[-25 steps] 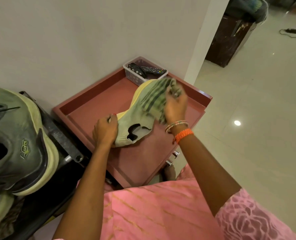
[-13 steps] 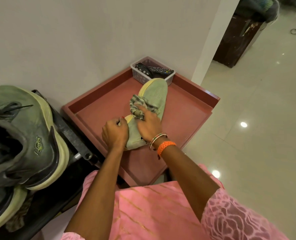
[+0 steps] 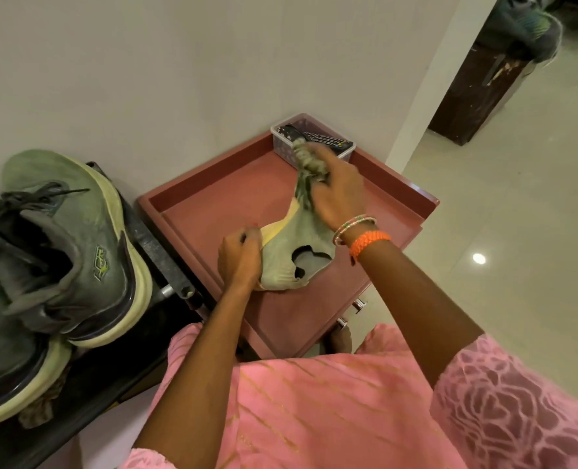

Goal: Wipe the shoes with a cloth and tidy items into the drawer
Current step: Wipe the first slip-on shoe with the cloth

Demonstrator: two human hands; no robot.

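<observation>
Green shoe (image 3: 291, 255) – left hand (image 3: 238, 257) grips heel | right hand (image 3: 336, 194) clutches cloth (image 3: 306, 160) at toe

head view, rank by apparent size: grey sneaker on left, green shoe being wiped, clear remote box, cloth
1. grey sneaker, largest, though nearness to the camera inflates it
2. green shoe, partly covered by the left hand and right hand
3. clear box and cloth: too close to rank; the cloth is bunched and blurred
</observation>
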